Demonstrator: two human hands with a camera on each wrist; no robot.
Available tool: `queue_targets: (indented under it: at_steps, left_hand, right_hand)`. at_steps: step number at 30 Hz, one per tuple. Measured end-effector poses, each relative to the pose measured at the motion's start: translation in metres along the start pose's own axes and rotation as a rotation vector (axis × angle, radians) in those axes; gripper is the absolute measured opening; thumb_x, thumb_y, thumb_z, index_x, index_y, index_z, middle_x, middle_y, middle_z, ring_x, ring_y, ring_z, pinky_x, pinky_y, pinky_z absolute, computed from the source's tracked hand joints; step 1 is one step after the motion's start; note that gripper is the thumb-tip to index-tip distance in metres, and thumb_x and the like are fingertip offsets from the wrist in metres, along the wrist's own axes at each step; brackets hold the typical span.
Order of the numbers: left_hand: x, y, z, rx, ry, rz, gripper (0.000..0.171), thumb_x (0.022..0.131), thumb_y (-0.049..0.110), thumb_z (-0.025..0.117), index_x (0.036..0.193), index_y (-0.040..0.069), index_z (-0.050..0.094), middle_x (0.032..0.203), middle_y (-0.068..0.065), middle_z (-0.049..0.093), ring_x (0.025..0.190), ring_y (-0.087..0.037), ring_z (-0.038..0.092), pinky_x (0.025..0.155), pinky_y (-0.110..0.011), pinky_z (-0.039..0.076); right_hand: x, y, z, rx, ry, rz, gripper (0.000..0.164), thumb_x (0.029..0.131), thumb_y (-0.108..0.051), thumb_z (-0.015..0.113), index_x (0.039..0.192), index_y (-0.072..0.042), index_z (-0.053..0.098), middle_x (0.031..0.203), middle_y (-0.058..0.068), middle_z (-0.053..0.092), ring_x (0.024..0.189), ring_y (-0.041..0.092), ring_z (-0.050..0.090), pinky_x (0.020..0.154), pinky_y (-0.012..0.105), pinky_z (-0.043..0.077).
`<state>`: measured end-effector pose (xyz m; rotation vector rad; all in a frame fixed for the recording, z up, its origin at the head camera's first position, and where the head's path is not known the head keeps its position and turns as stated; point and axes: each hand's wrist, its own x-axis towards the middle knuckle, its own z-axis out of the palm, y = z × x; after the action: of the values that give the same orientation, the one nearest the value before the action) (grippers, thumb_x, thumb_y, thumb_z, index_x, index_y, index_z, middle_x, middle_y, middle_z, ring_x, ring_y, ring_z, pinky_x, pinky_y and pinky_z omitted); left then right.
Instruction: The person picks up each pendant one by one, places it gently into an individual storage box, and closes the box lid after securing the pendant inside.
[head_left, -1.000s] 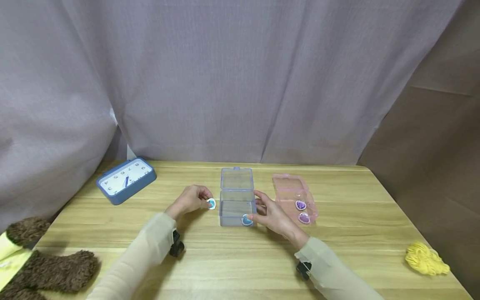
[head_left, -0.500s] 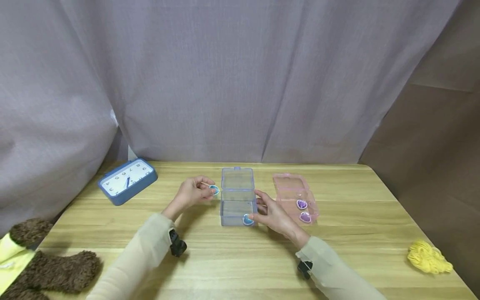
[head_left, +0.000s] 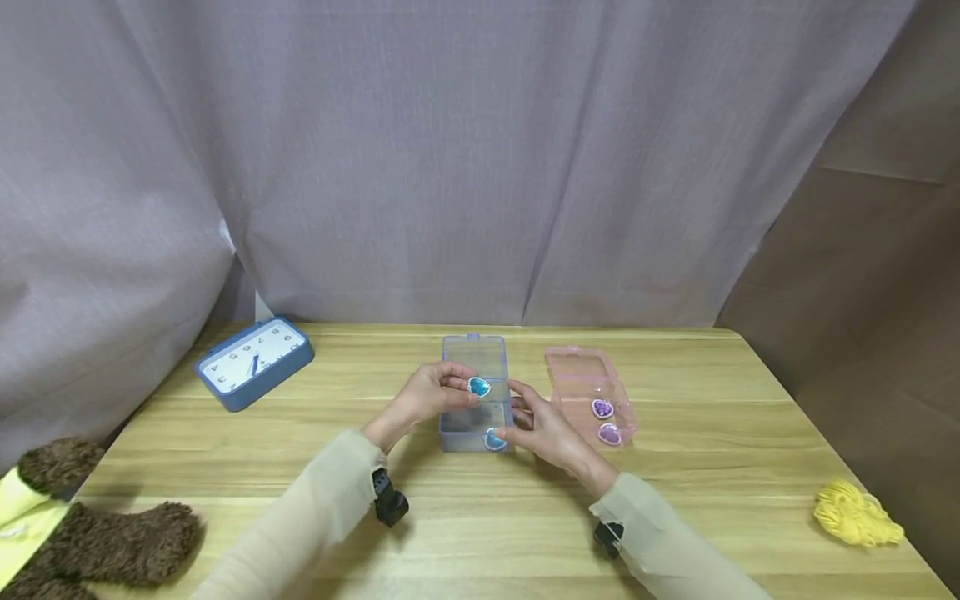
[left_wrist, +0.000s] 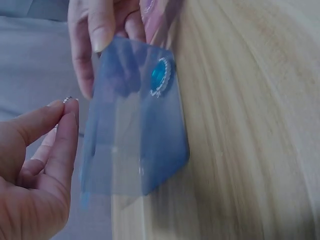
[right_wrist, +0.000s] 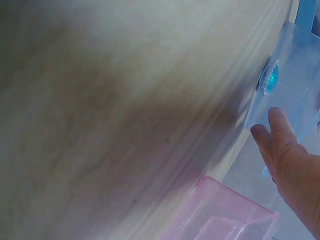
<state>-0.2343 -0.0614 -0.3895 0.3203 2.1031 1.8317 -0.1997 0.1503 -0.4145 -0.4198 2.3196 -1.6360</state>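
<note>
My left hand (head_left: 433, 392) pinches a bright blue gem with a white beaded rim (head_left: 478, 387) between thumb and fingertips, above the clear blue plastic box (head_left: 459, 442). In the left wrist view only an edge of this gem (left_wrist: 67, 100) shows. The box stands with its lid tipped back. A second blue gem (head_left: 494, 440) is at its front right, seen through the wall in the left wrist view. My right hand (head_left: 551, 433) holds the box at its right side, thumb by the front right corner and fingers along the side.
Right of the blue box lies a pink clear box (head_left: 573, 417), lid back, with two purple gems (head_left: 602, 408). A blue clock (head_left: 255, 362) lies back left, a brown plush toy (head_left: 142, 542) front left, yellow yarn (head_left: 857, 514) far right. A curtain (head_left: 480, 167) hangs behind.
My left hand has lifted the blue gem from the table left of the box and carried it right, over the box. The right hand has stayed at the box's right side.
</note>
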Motion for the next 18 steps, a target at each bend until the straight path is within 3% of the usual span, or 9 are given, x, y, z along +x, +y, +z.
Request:
queue_targets:
  at_steps: [11,18]
  left_hand:
    - [0.008,-0.003,0.017,0.133,0.013,0.010,0.027,0.077,-0.003,0.072,0.102,-0.005,0.063,0.083,-0.010,0.068,0.071,-0.012,0.066,0.067,-0.024,0.058]
    - [0.015,-0.003,0.022,0.219,0.020,-0.032,0.026,0.077,-0.002,0.072,0.102,-0.001,0.065,0.083,-0.009,0.068,0.071,-0.015,0.067,0.069,-0.026,0.058]
  right_hand:
    - [0.000,0.001,0.000,-0.021,-0.006,-0.002,0.081,0.085,-0.014,0.069,0.147,-0.001,0.019,0.136,0.029,0.042,0.128,0.040,0.043,0.103,0.042,0.041]
    - [0.000,0.002,-0.001,-0.009,-0.018,-0.009,0.080,0.086,-0.011,0.068,0.147,-0.001,0.018,0.137,0.030,0.040,0.128,0.041,0.042,0.103,0.041,0.042]
